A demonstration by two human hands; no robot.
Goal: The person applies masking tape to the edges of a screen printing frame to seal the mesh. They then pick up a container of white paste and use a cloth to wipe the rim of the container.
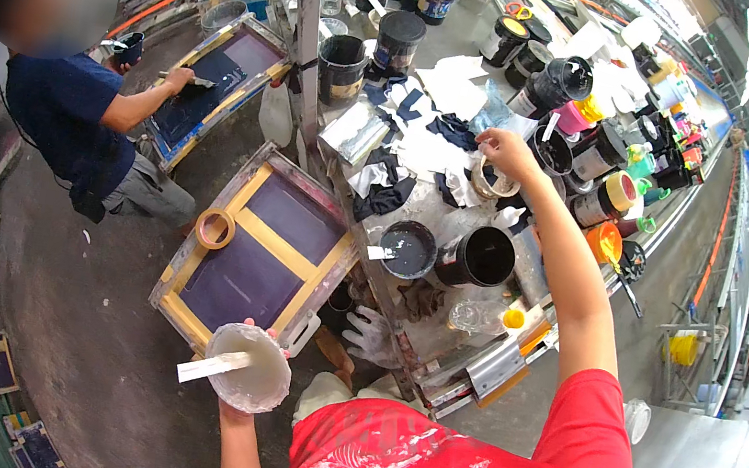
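Observation:
My left hand (236, 410) is wrapped round a whitish, ink-crusted tub (269, 395) in front of me. A pale spatula (214, 366) rests in the tub, its end sticking out over the left rim. My right arm stretches across the cluttered table, and my right hand (508, 155) has its fingers bent together over a pile of rags. Close to those fingers lie a dark rag (455, 132) and a cream-coloured round container (495, 182). What the fingers hold, if anything, is hidden.
A taped screen frame (257, 180) with a tape roll (214, 229) on it stands left of the table. Open ink buckets (484, 256) crowd the tabletop. A metal post (308, 21) rises at its left edge. Another person (74, 107) works at a second screen (222, 66).

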